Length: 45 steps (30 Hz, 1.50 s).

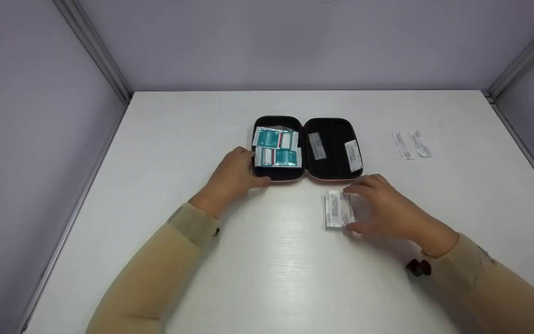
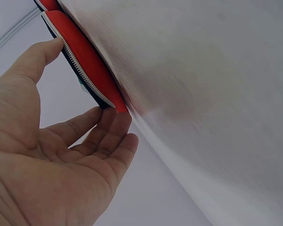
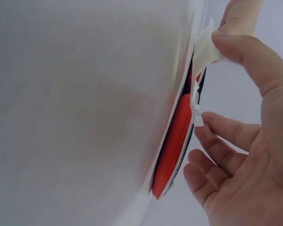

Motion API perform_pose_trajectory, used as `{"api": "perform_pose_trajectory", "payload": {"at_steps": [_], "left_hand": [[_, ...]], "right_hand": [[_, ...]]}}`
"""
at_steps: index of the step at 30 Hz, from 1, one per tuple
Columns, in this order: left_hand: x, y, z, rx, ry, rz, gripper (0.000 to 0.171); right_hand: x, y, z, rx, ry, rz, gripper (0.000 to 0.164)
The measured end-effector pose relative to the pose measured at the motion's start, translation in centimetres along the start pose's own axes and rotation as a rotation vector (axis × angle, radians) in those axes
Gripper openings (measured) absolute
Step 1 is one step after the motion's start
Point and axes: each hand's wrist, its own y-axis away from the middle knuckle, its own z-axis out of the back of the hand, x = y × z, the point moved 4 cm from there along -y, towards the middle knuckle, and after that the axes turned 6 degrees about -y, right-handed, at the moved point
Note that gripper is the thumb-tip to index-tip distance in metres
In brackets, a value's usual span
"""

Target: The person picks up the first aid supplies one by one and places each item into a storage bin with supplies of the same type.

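An unzipped hard-shell case (image 1: pixel 333 174), black inside and red outside, lies spread flat with its two halves side by side. My left hand (image 1: pixel 234 172) holds the left half, thumb at its near edge and fingers at its outer side; the left wrist view shows the thumb by the silver zipper (image 2: pixel 73 59). Below the right half is a small stack of white printed packets (image 1: pixel 336 209). My right hand (image 1: pixel 385 211) grips the stack's ends between thumb and forefinger, the other fingers loosely bent in the right wrist view. Teal-and-white sachets (image 1: pixel 277 157) lie in the left half.
In the right half are two white packets, one near the hinge (image 1: pixel 317 146) and one by the outer edge (image 1: pixel 353 156). Two more thin packets (image 1: pixel 403 145) lie on the white table (image 1: pixel 193 120) at the right. Pale panels stand behind and beside the table.
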Motion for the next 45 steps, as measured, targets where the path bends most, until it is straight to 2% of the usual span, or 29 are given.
{"api": "perform_pose_trajectory", "payload": {"at_steps": [11, 20, 35, 45], "left_hand": [[-0.1, 0.1, 0.1, -0.002, 0.002, 0.001, 0.079], [0.0, 0.1, 0.0, -0.009, 0.010, -0.001, 0.075], [-0.4, 0.4, -0.4, -0.007, 0.010, 0.023, 0.077], [-0.5, 0.5, -0.4, -0.015, 0.002, 0.017, 0.075]], "right_hand": [[-0.7, 0.1, 1.8, -0.049, -0.075, -0.059, 0.080], [-0.8, -0.4, 3.7, -0.101, -0.103, -0.063, 0.081], [-1.4, -2.8, 5.4, -0.114, -0.125, -0.076, 0.080], [-2.8, -5.1, 5.8, -0.107, -0.138, -0.118, 0.081]]}}
